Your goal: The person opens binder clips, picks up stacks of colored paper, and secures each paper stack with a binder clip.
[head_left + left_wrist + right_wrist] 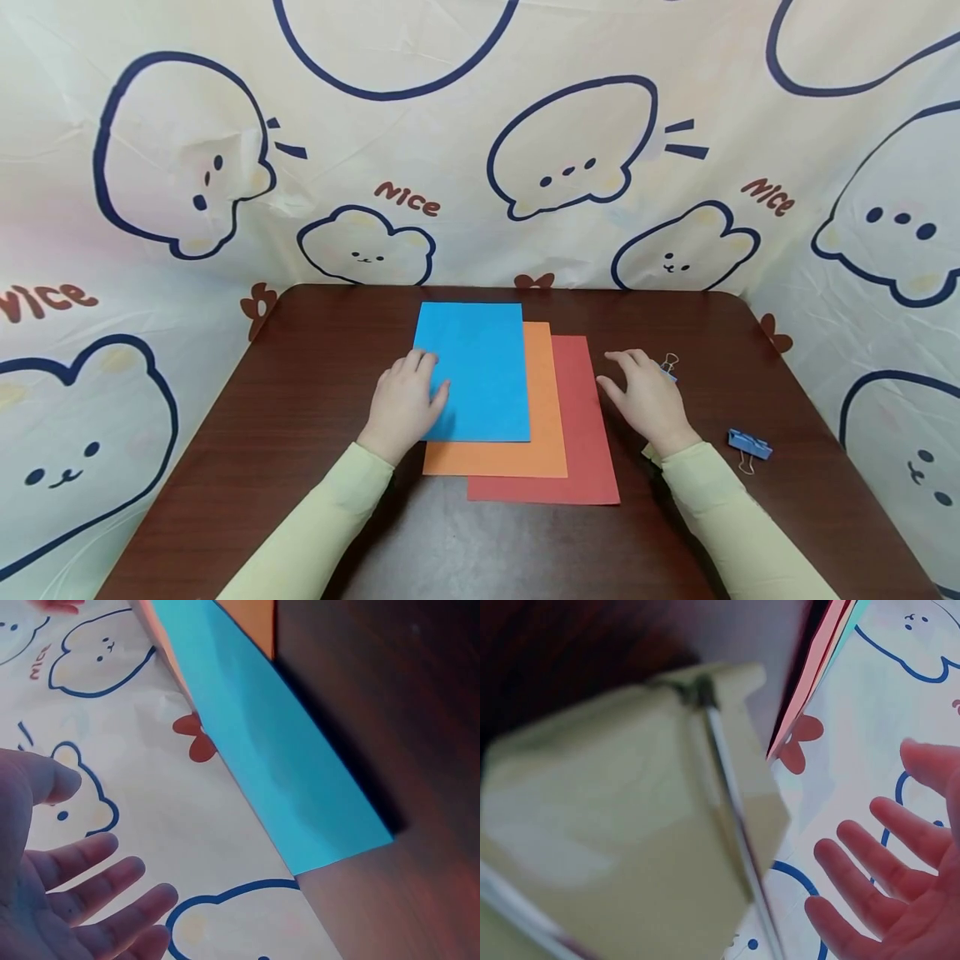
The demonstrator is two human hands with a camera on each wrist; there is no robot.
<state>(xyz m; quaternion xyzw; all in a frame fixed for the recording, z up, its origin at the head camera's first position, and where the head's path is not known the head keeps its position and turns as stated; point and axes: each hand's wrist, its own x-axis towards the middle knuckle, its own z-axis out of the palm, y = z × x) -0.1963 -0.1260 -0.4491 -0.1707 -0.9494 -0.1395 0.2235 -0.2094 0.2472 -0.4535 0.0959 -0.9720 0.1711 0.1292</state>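
Three sheets of coloured paper lie overlapped on the dark wooden table point(300, 375). The blue sheet point(480, 367) is on top at the left, the orange sheet point(495, 462) sticks out under it, and the red sheet point(585, 417) shows at the lower right. My left hand point(405, 400), fingers relaxed, is over the left edge of the blue sheet and holds nothing. To the right of the red sheet, my right hand point(648, 396) is empty with loosely spread fingers. A yellow binder clip point(630, 817) looms large in the right wrist view; my right wrist mostly hides it from the head.
A blue binder clip point(750, 444) lies on the table's right side. Another blue clip point(670, 367) pokes out behind my right hand, partly covered. A white cloth point(450, 167) printed with bears hangs behind the table and along both sides.
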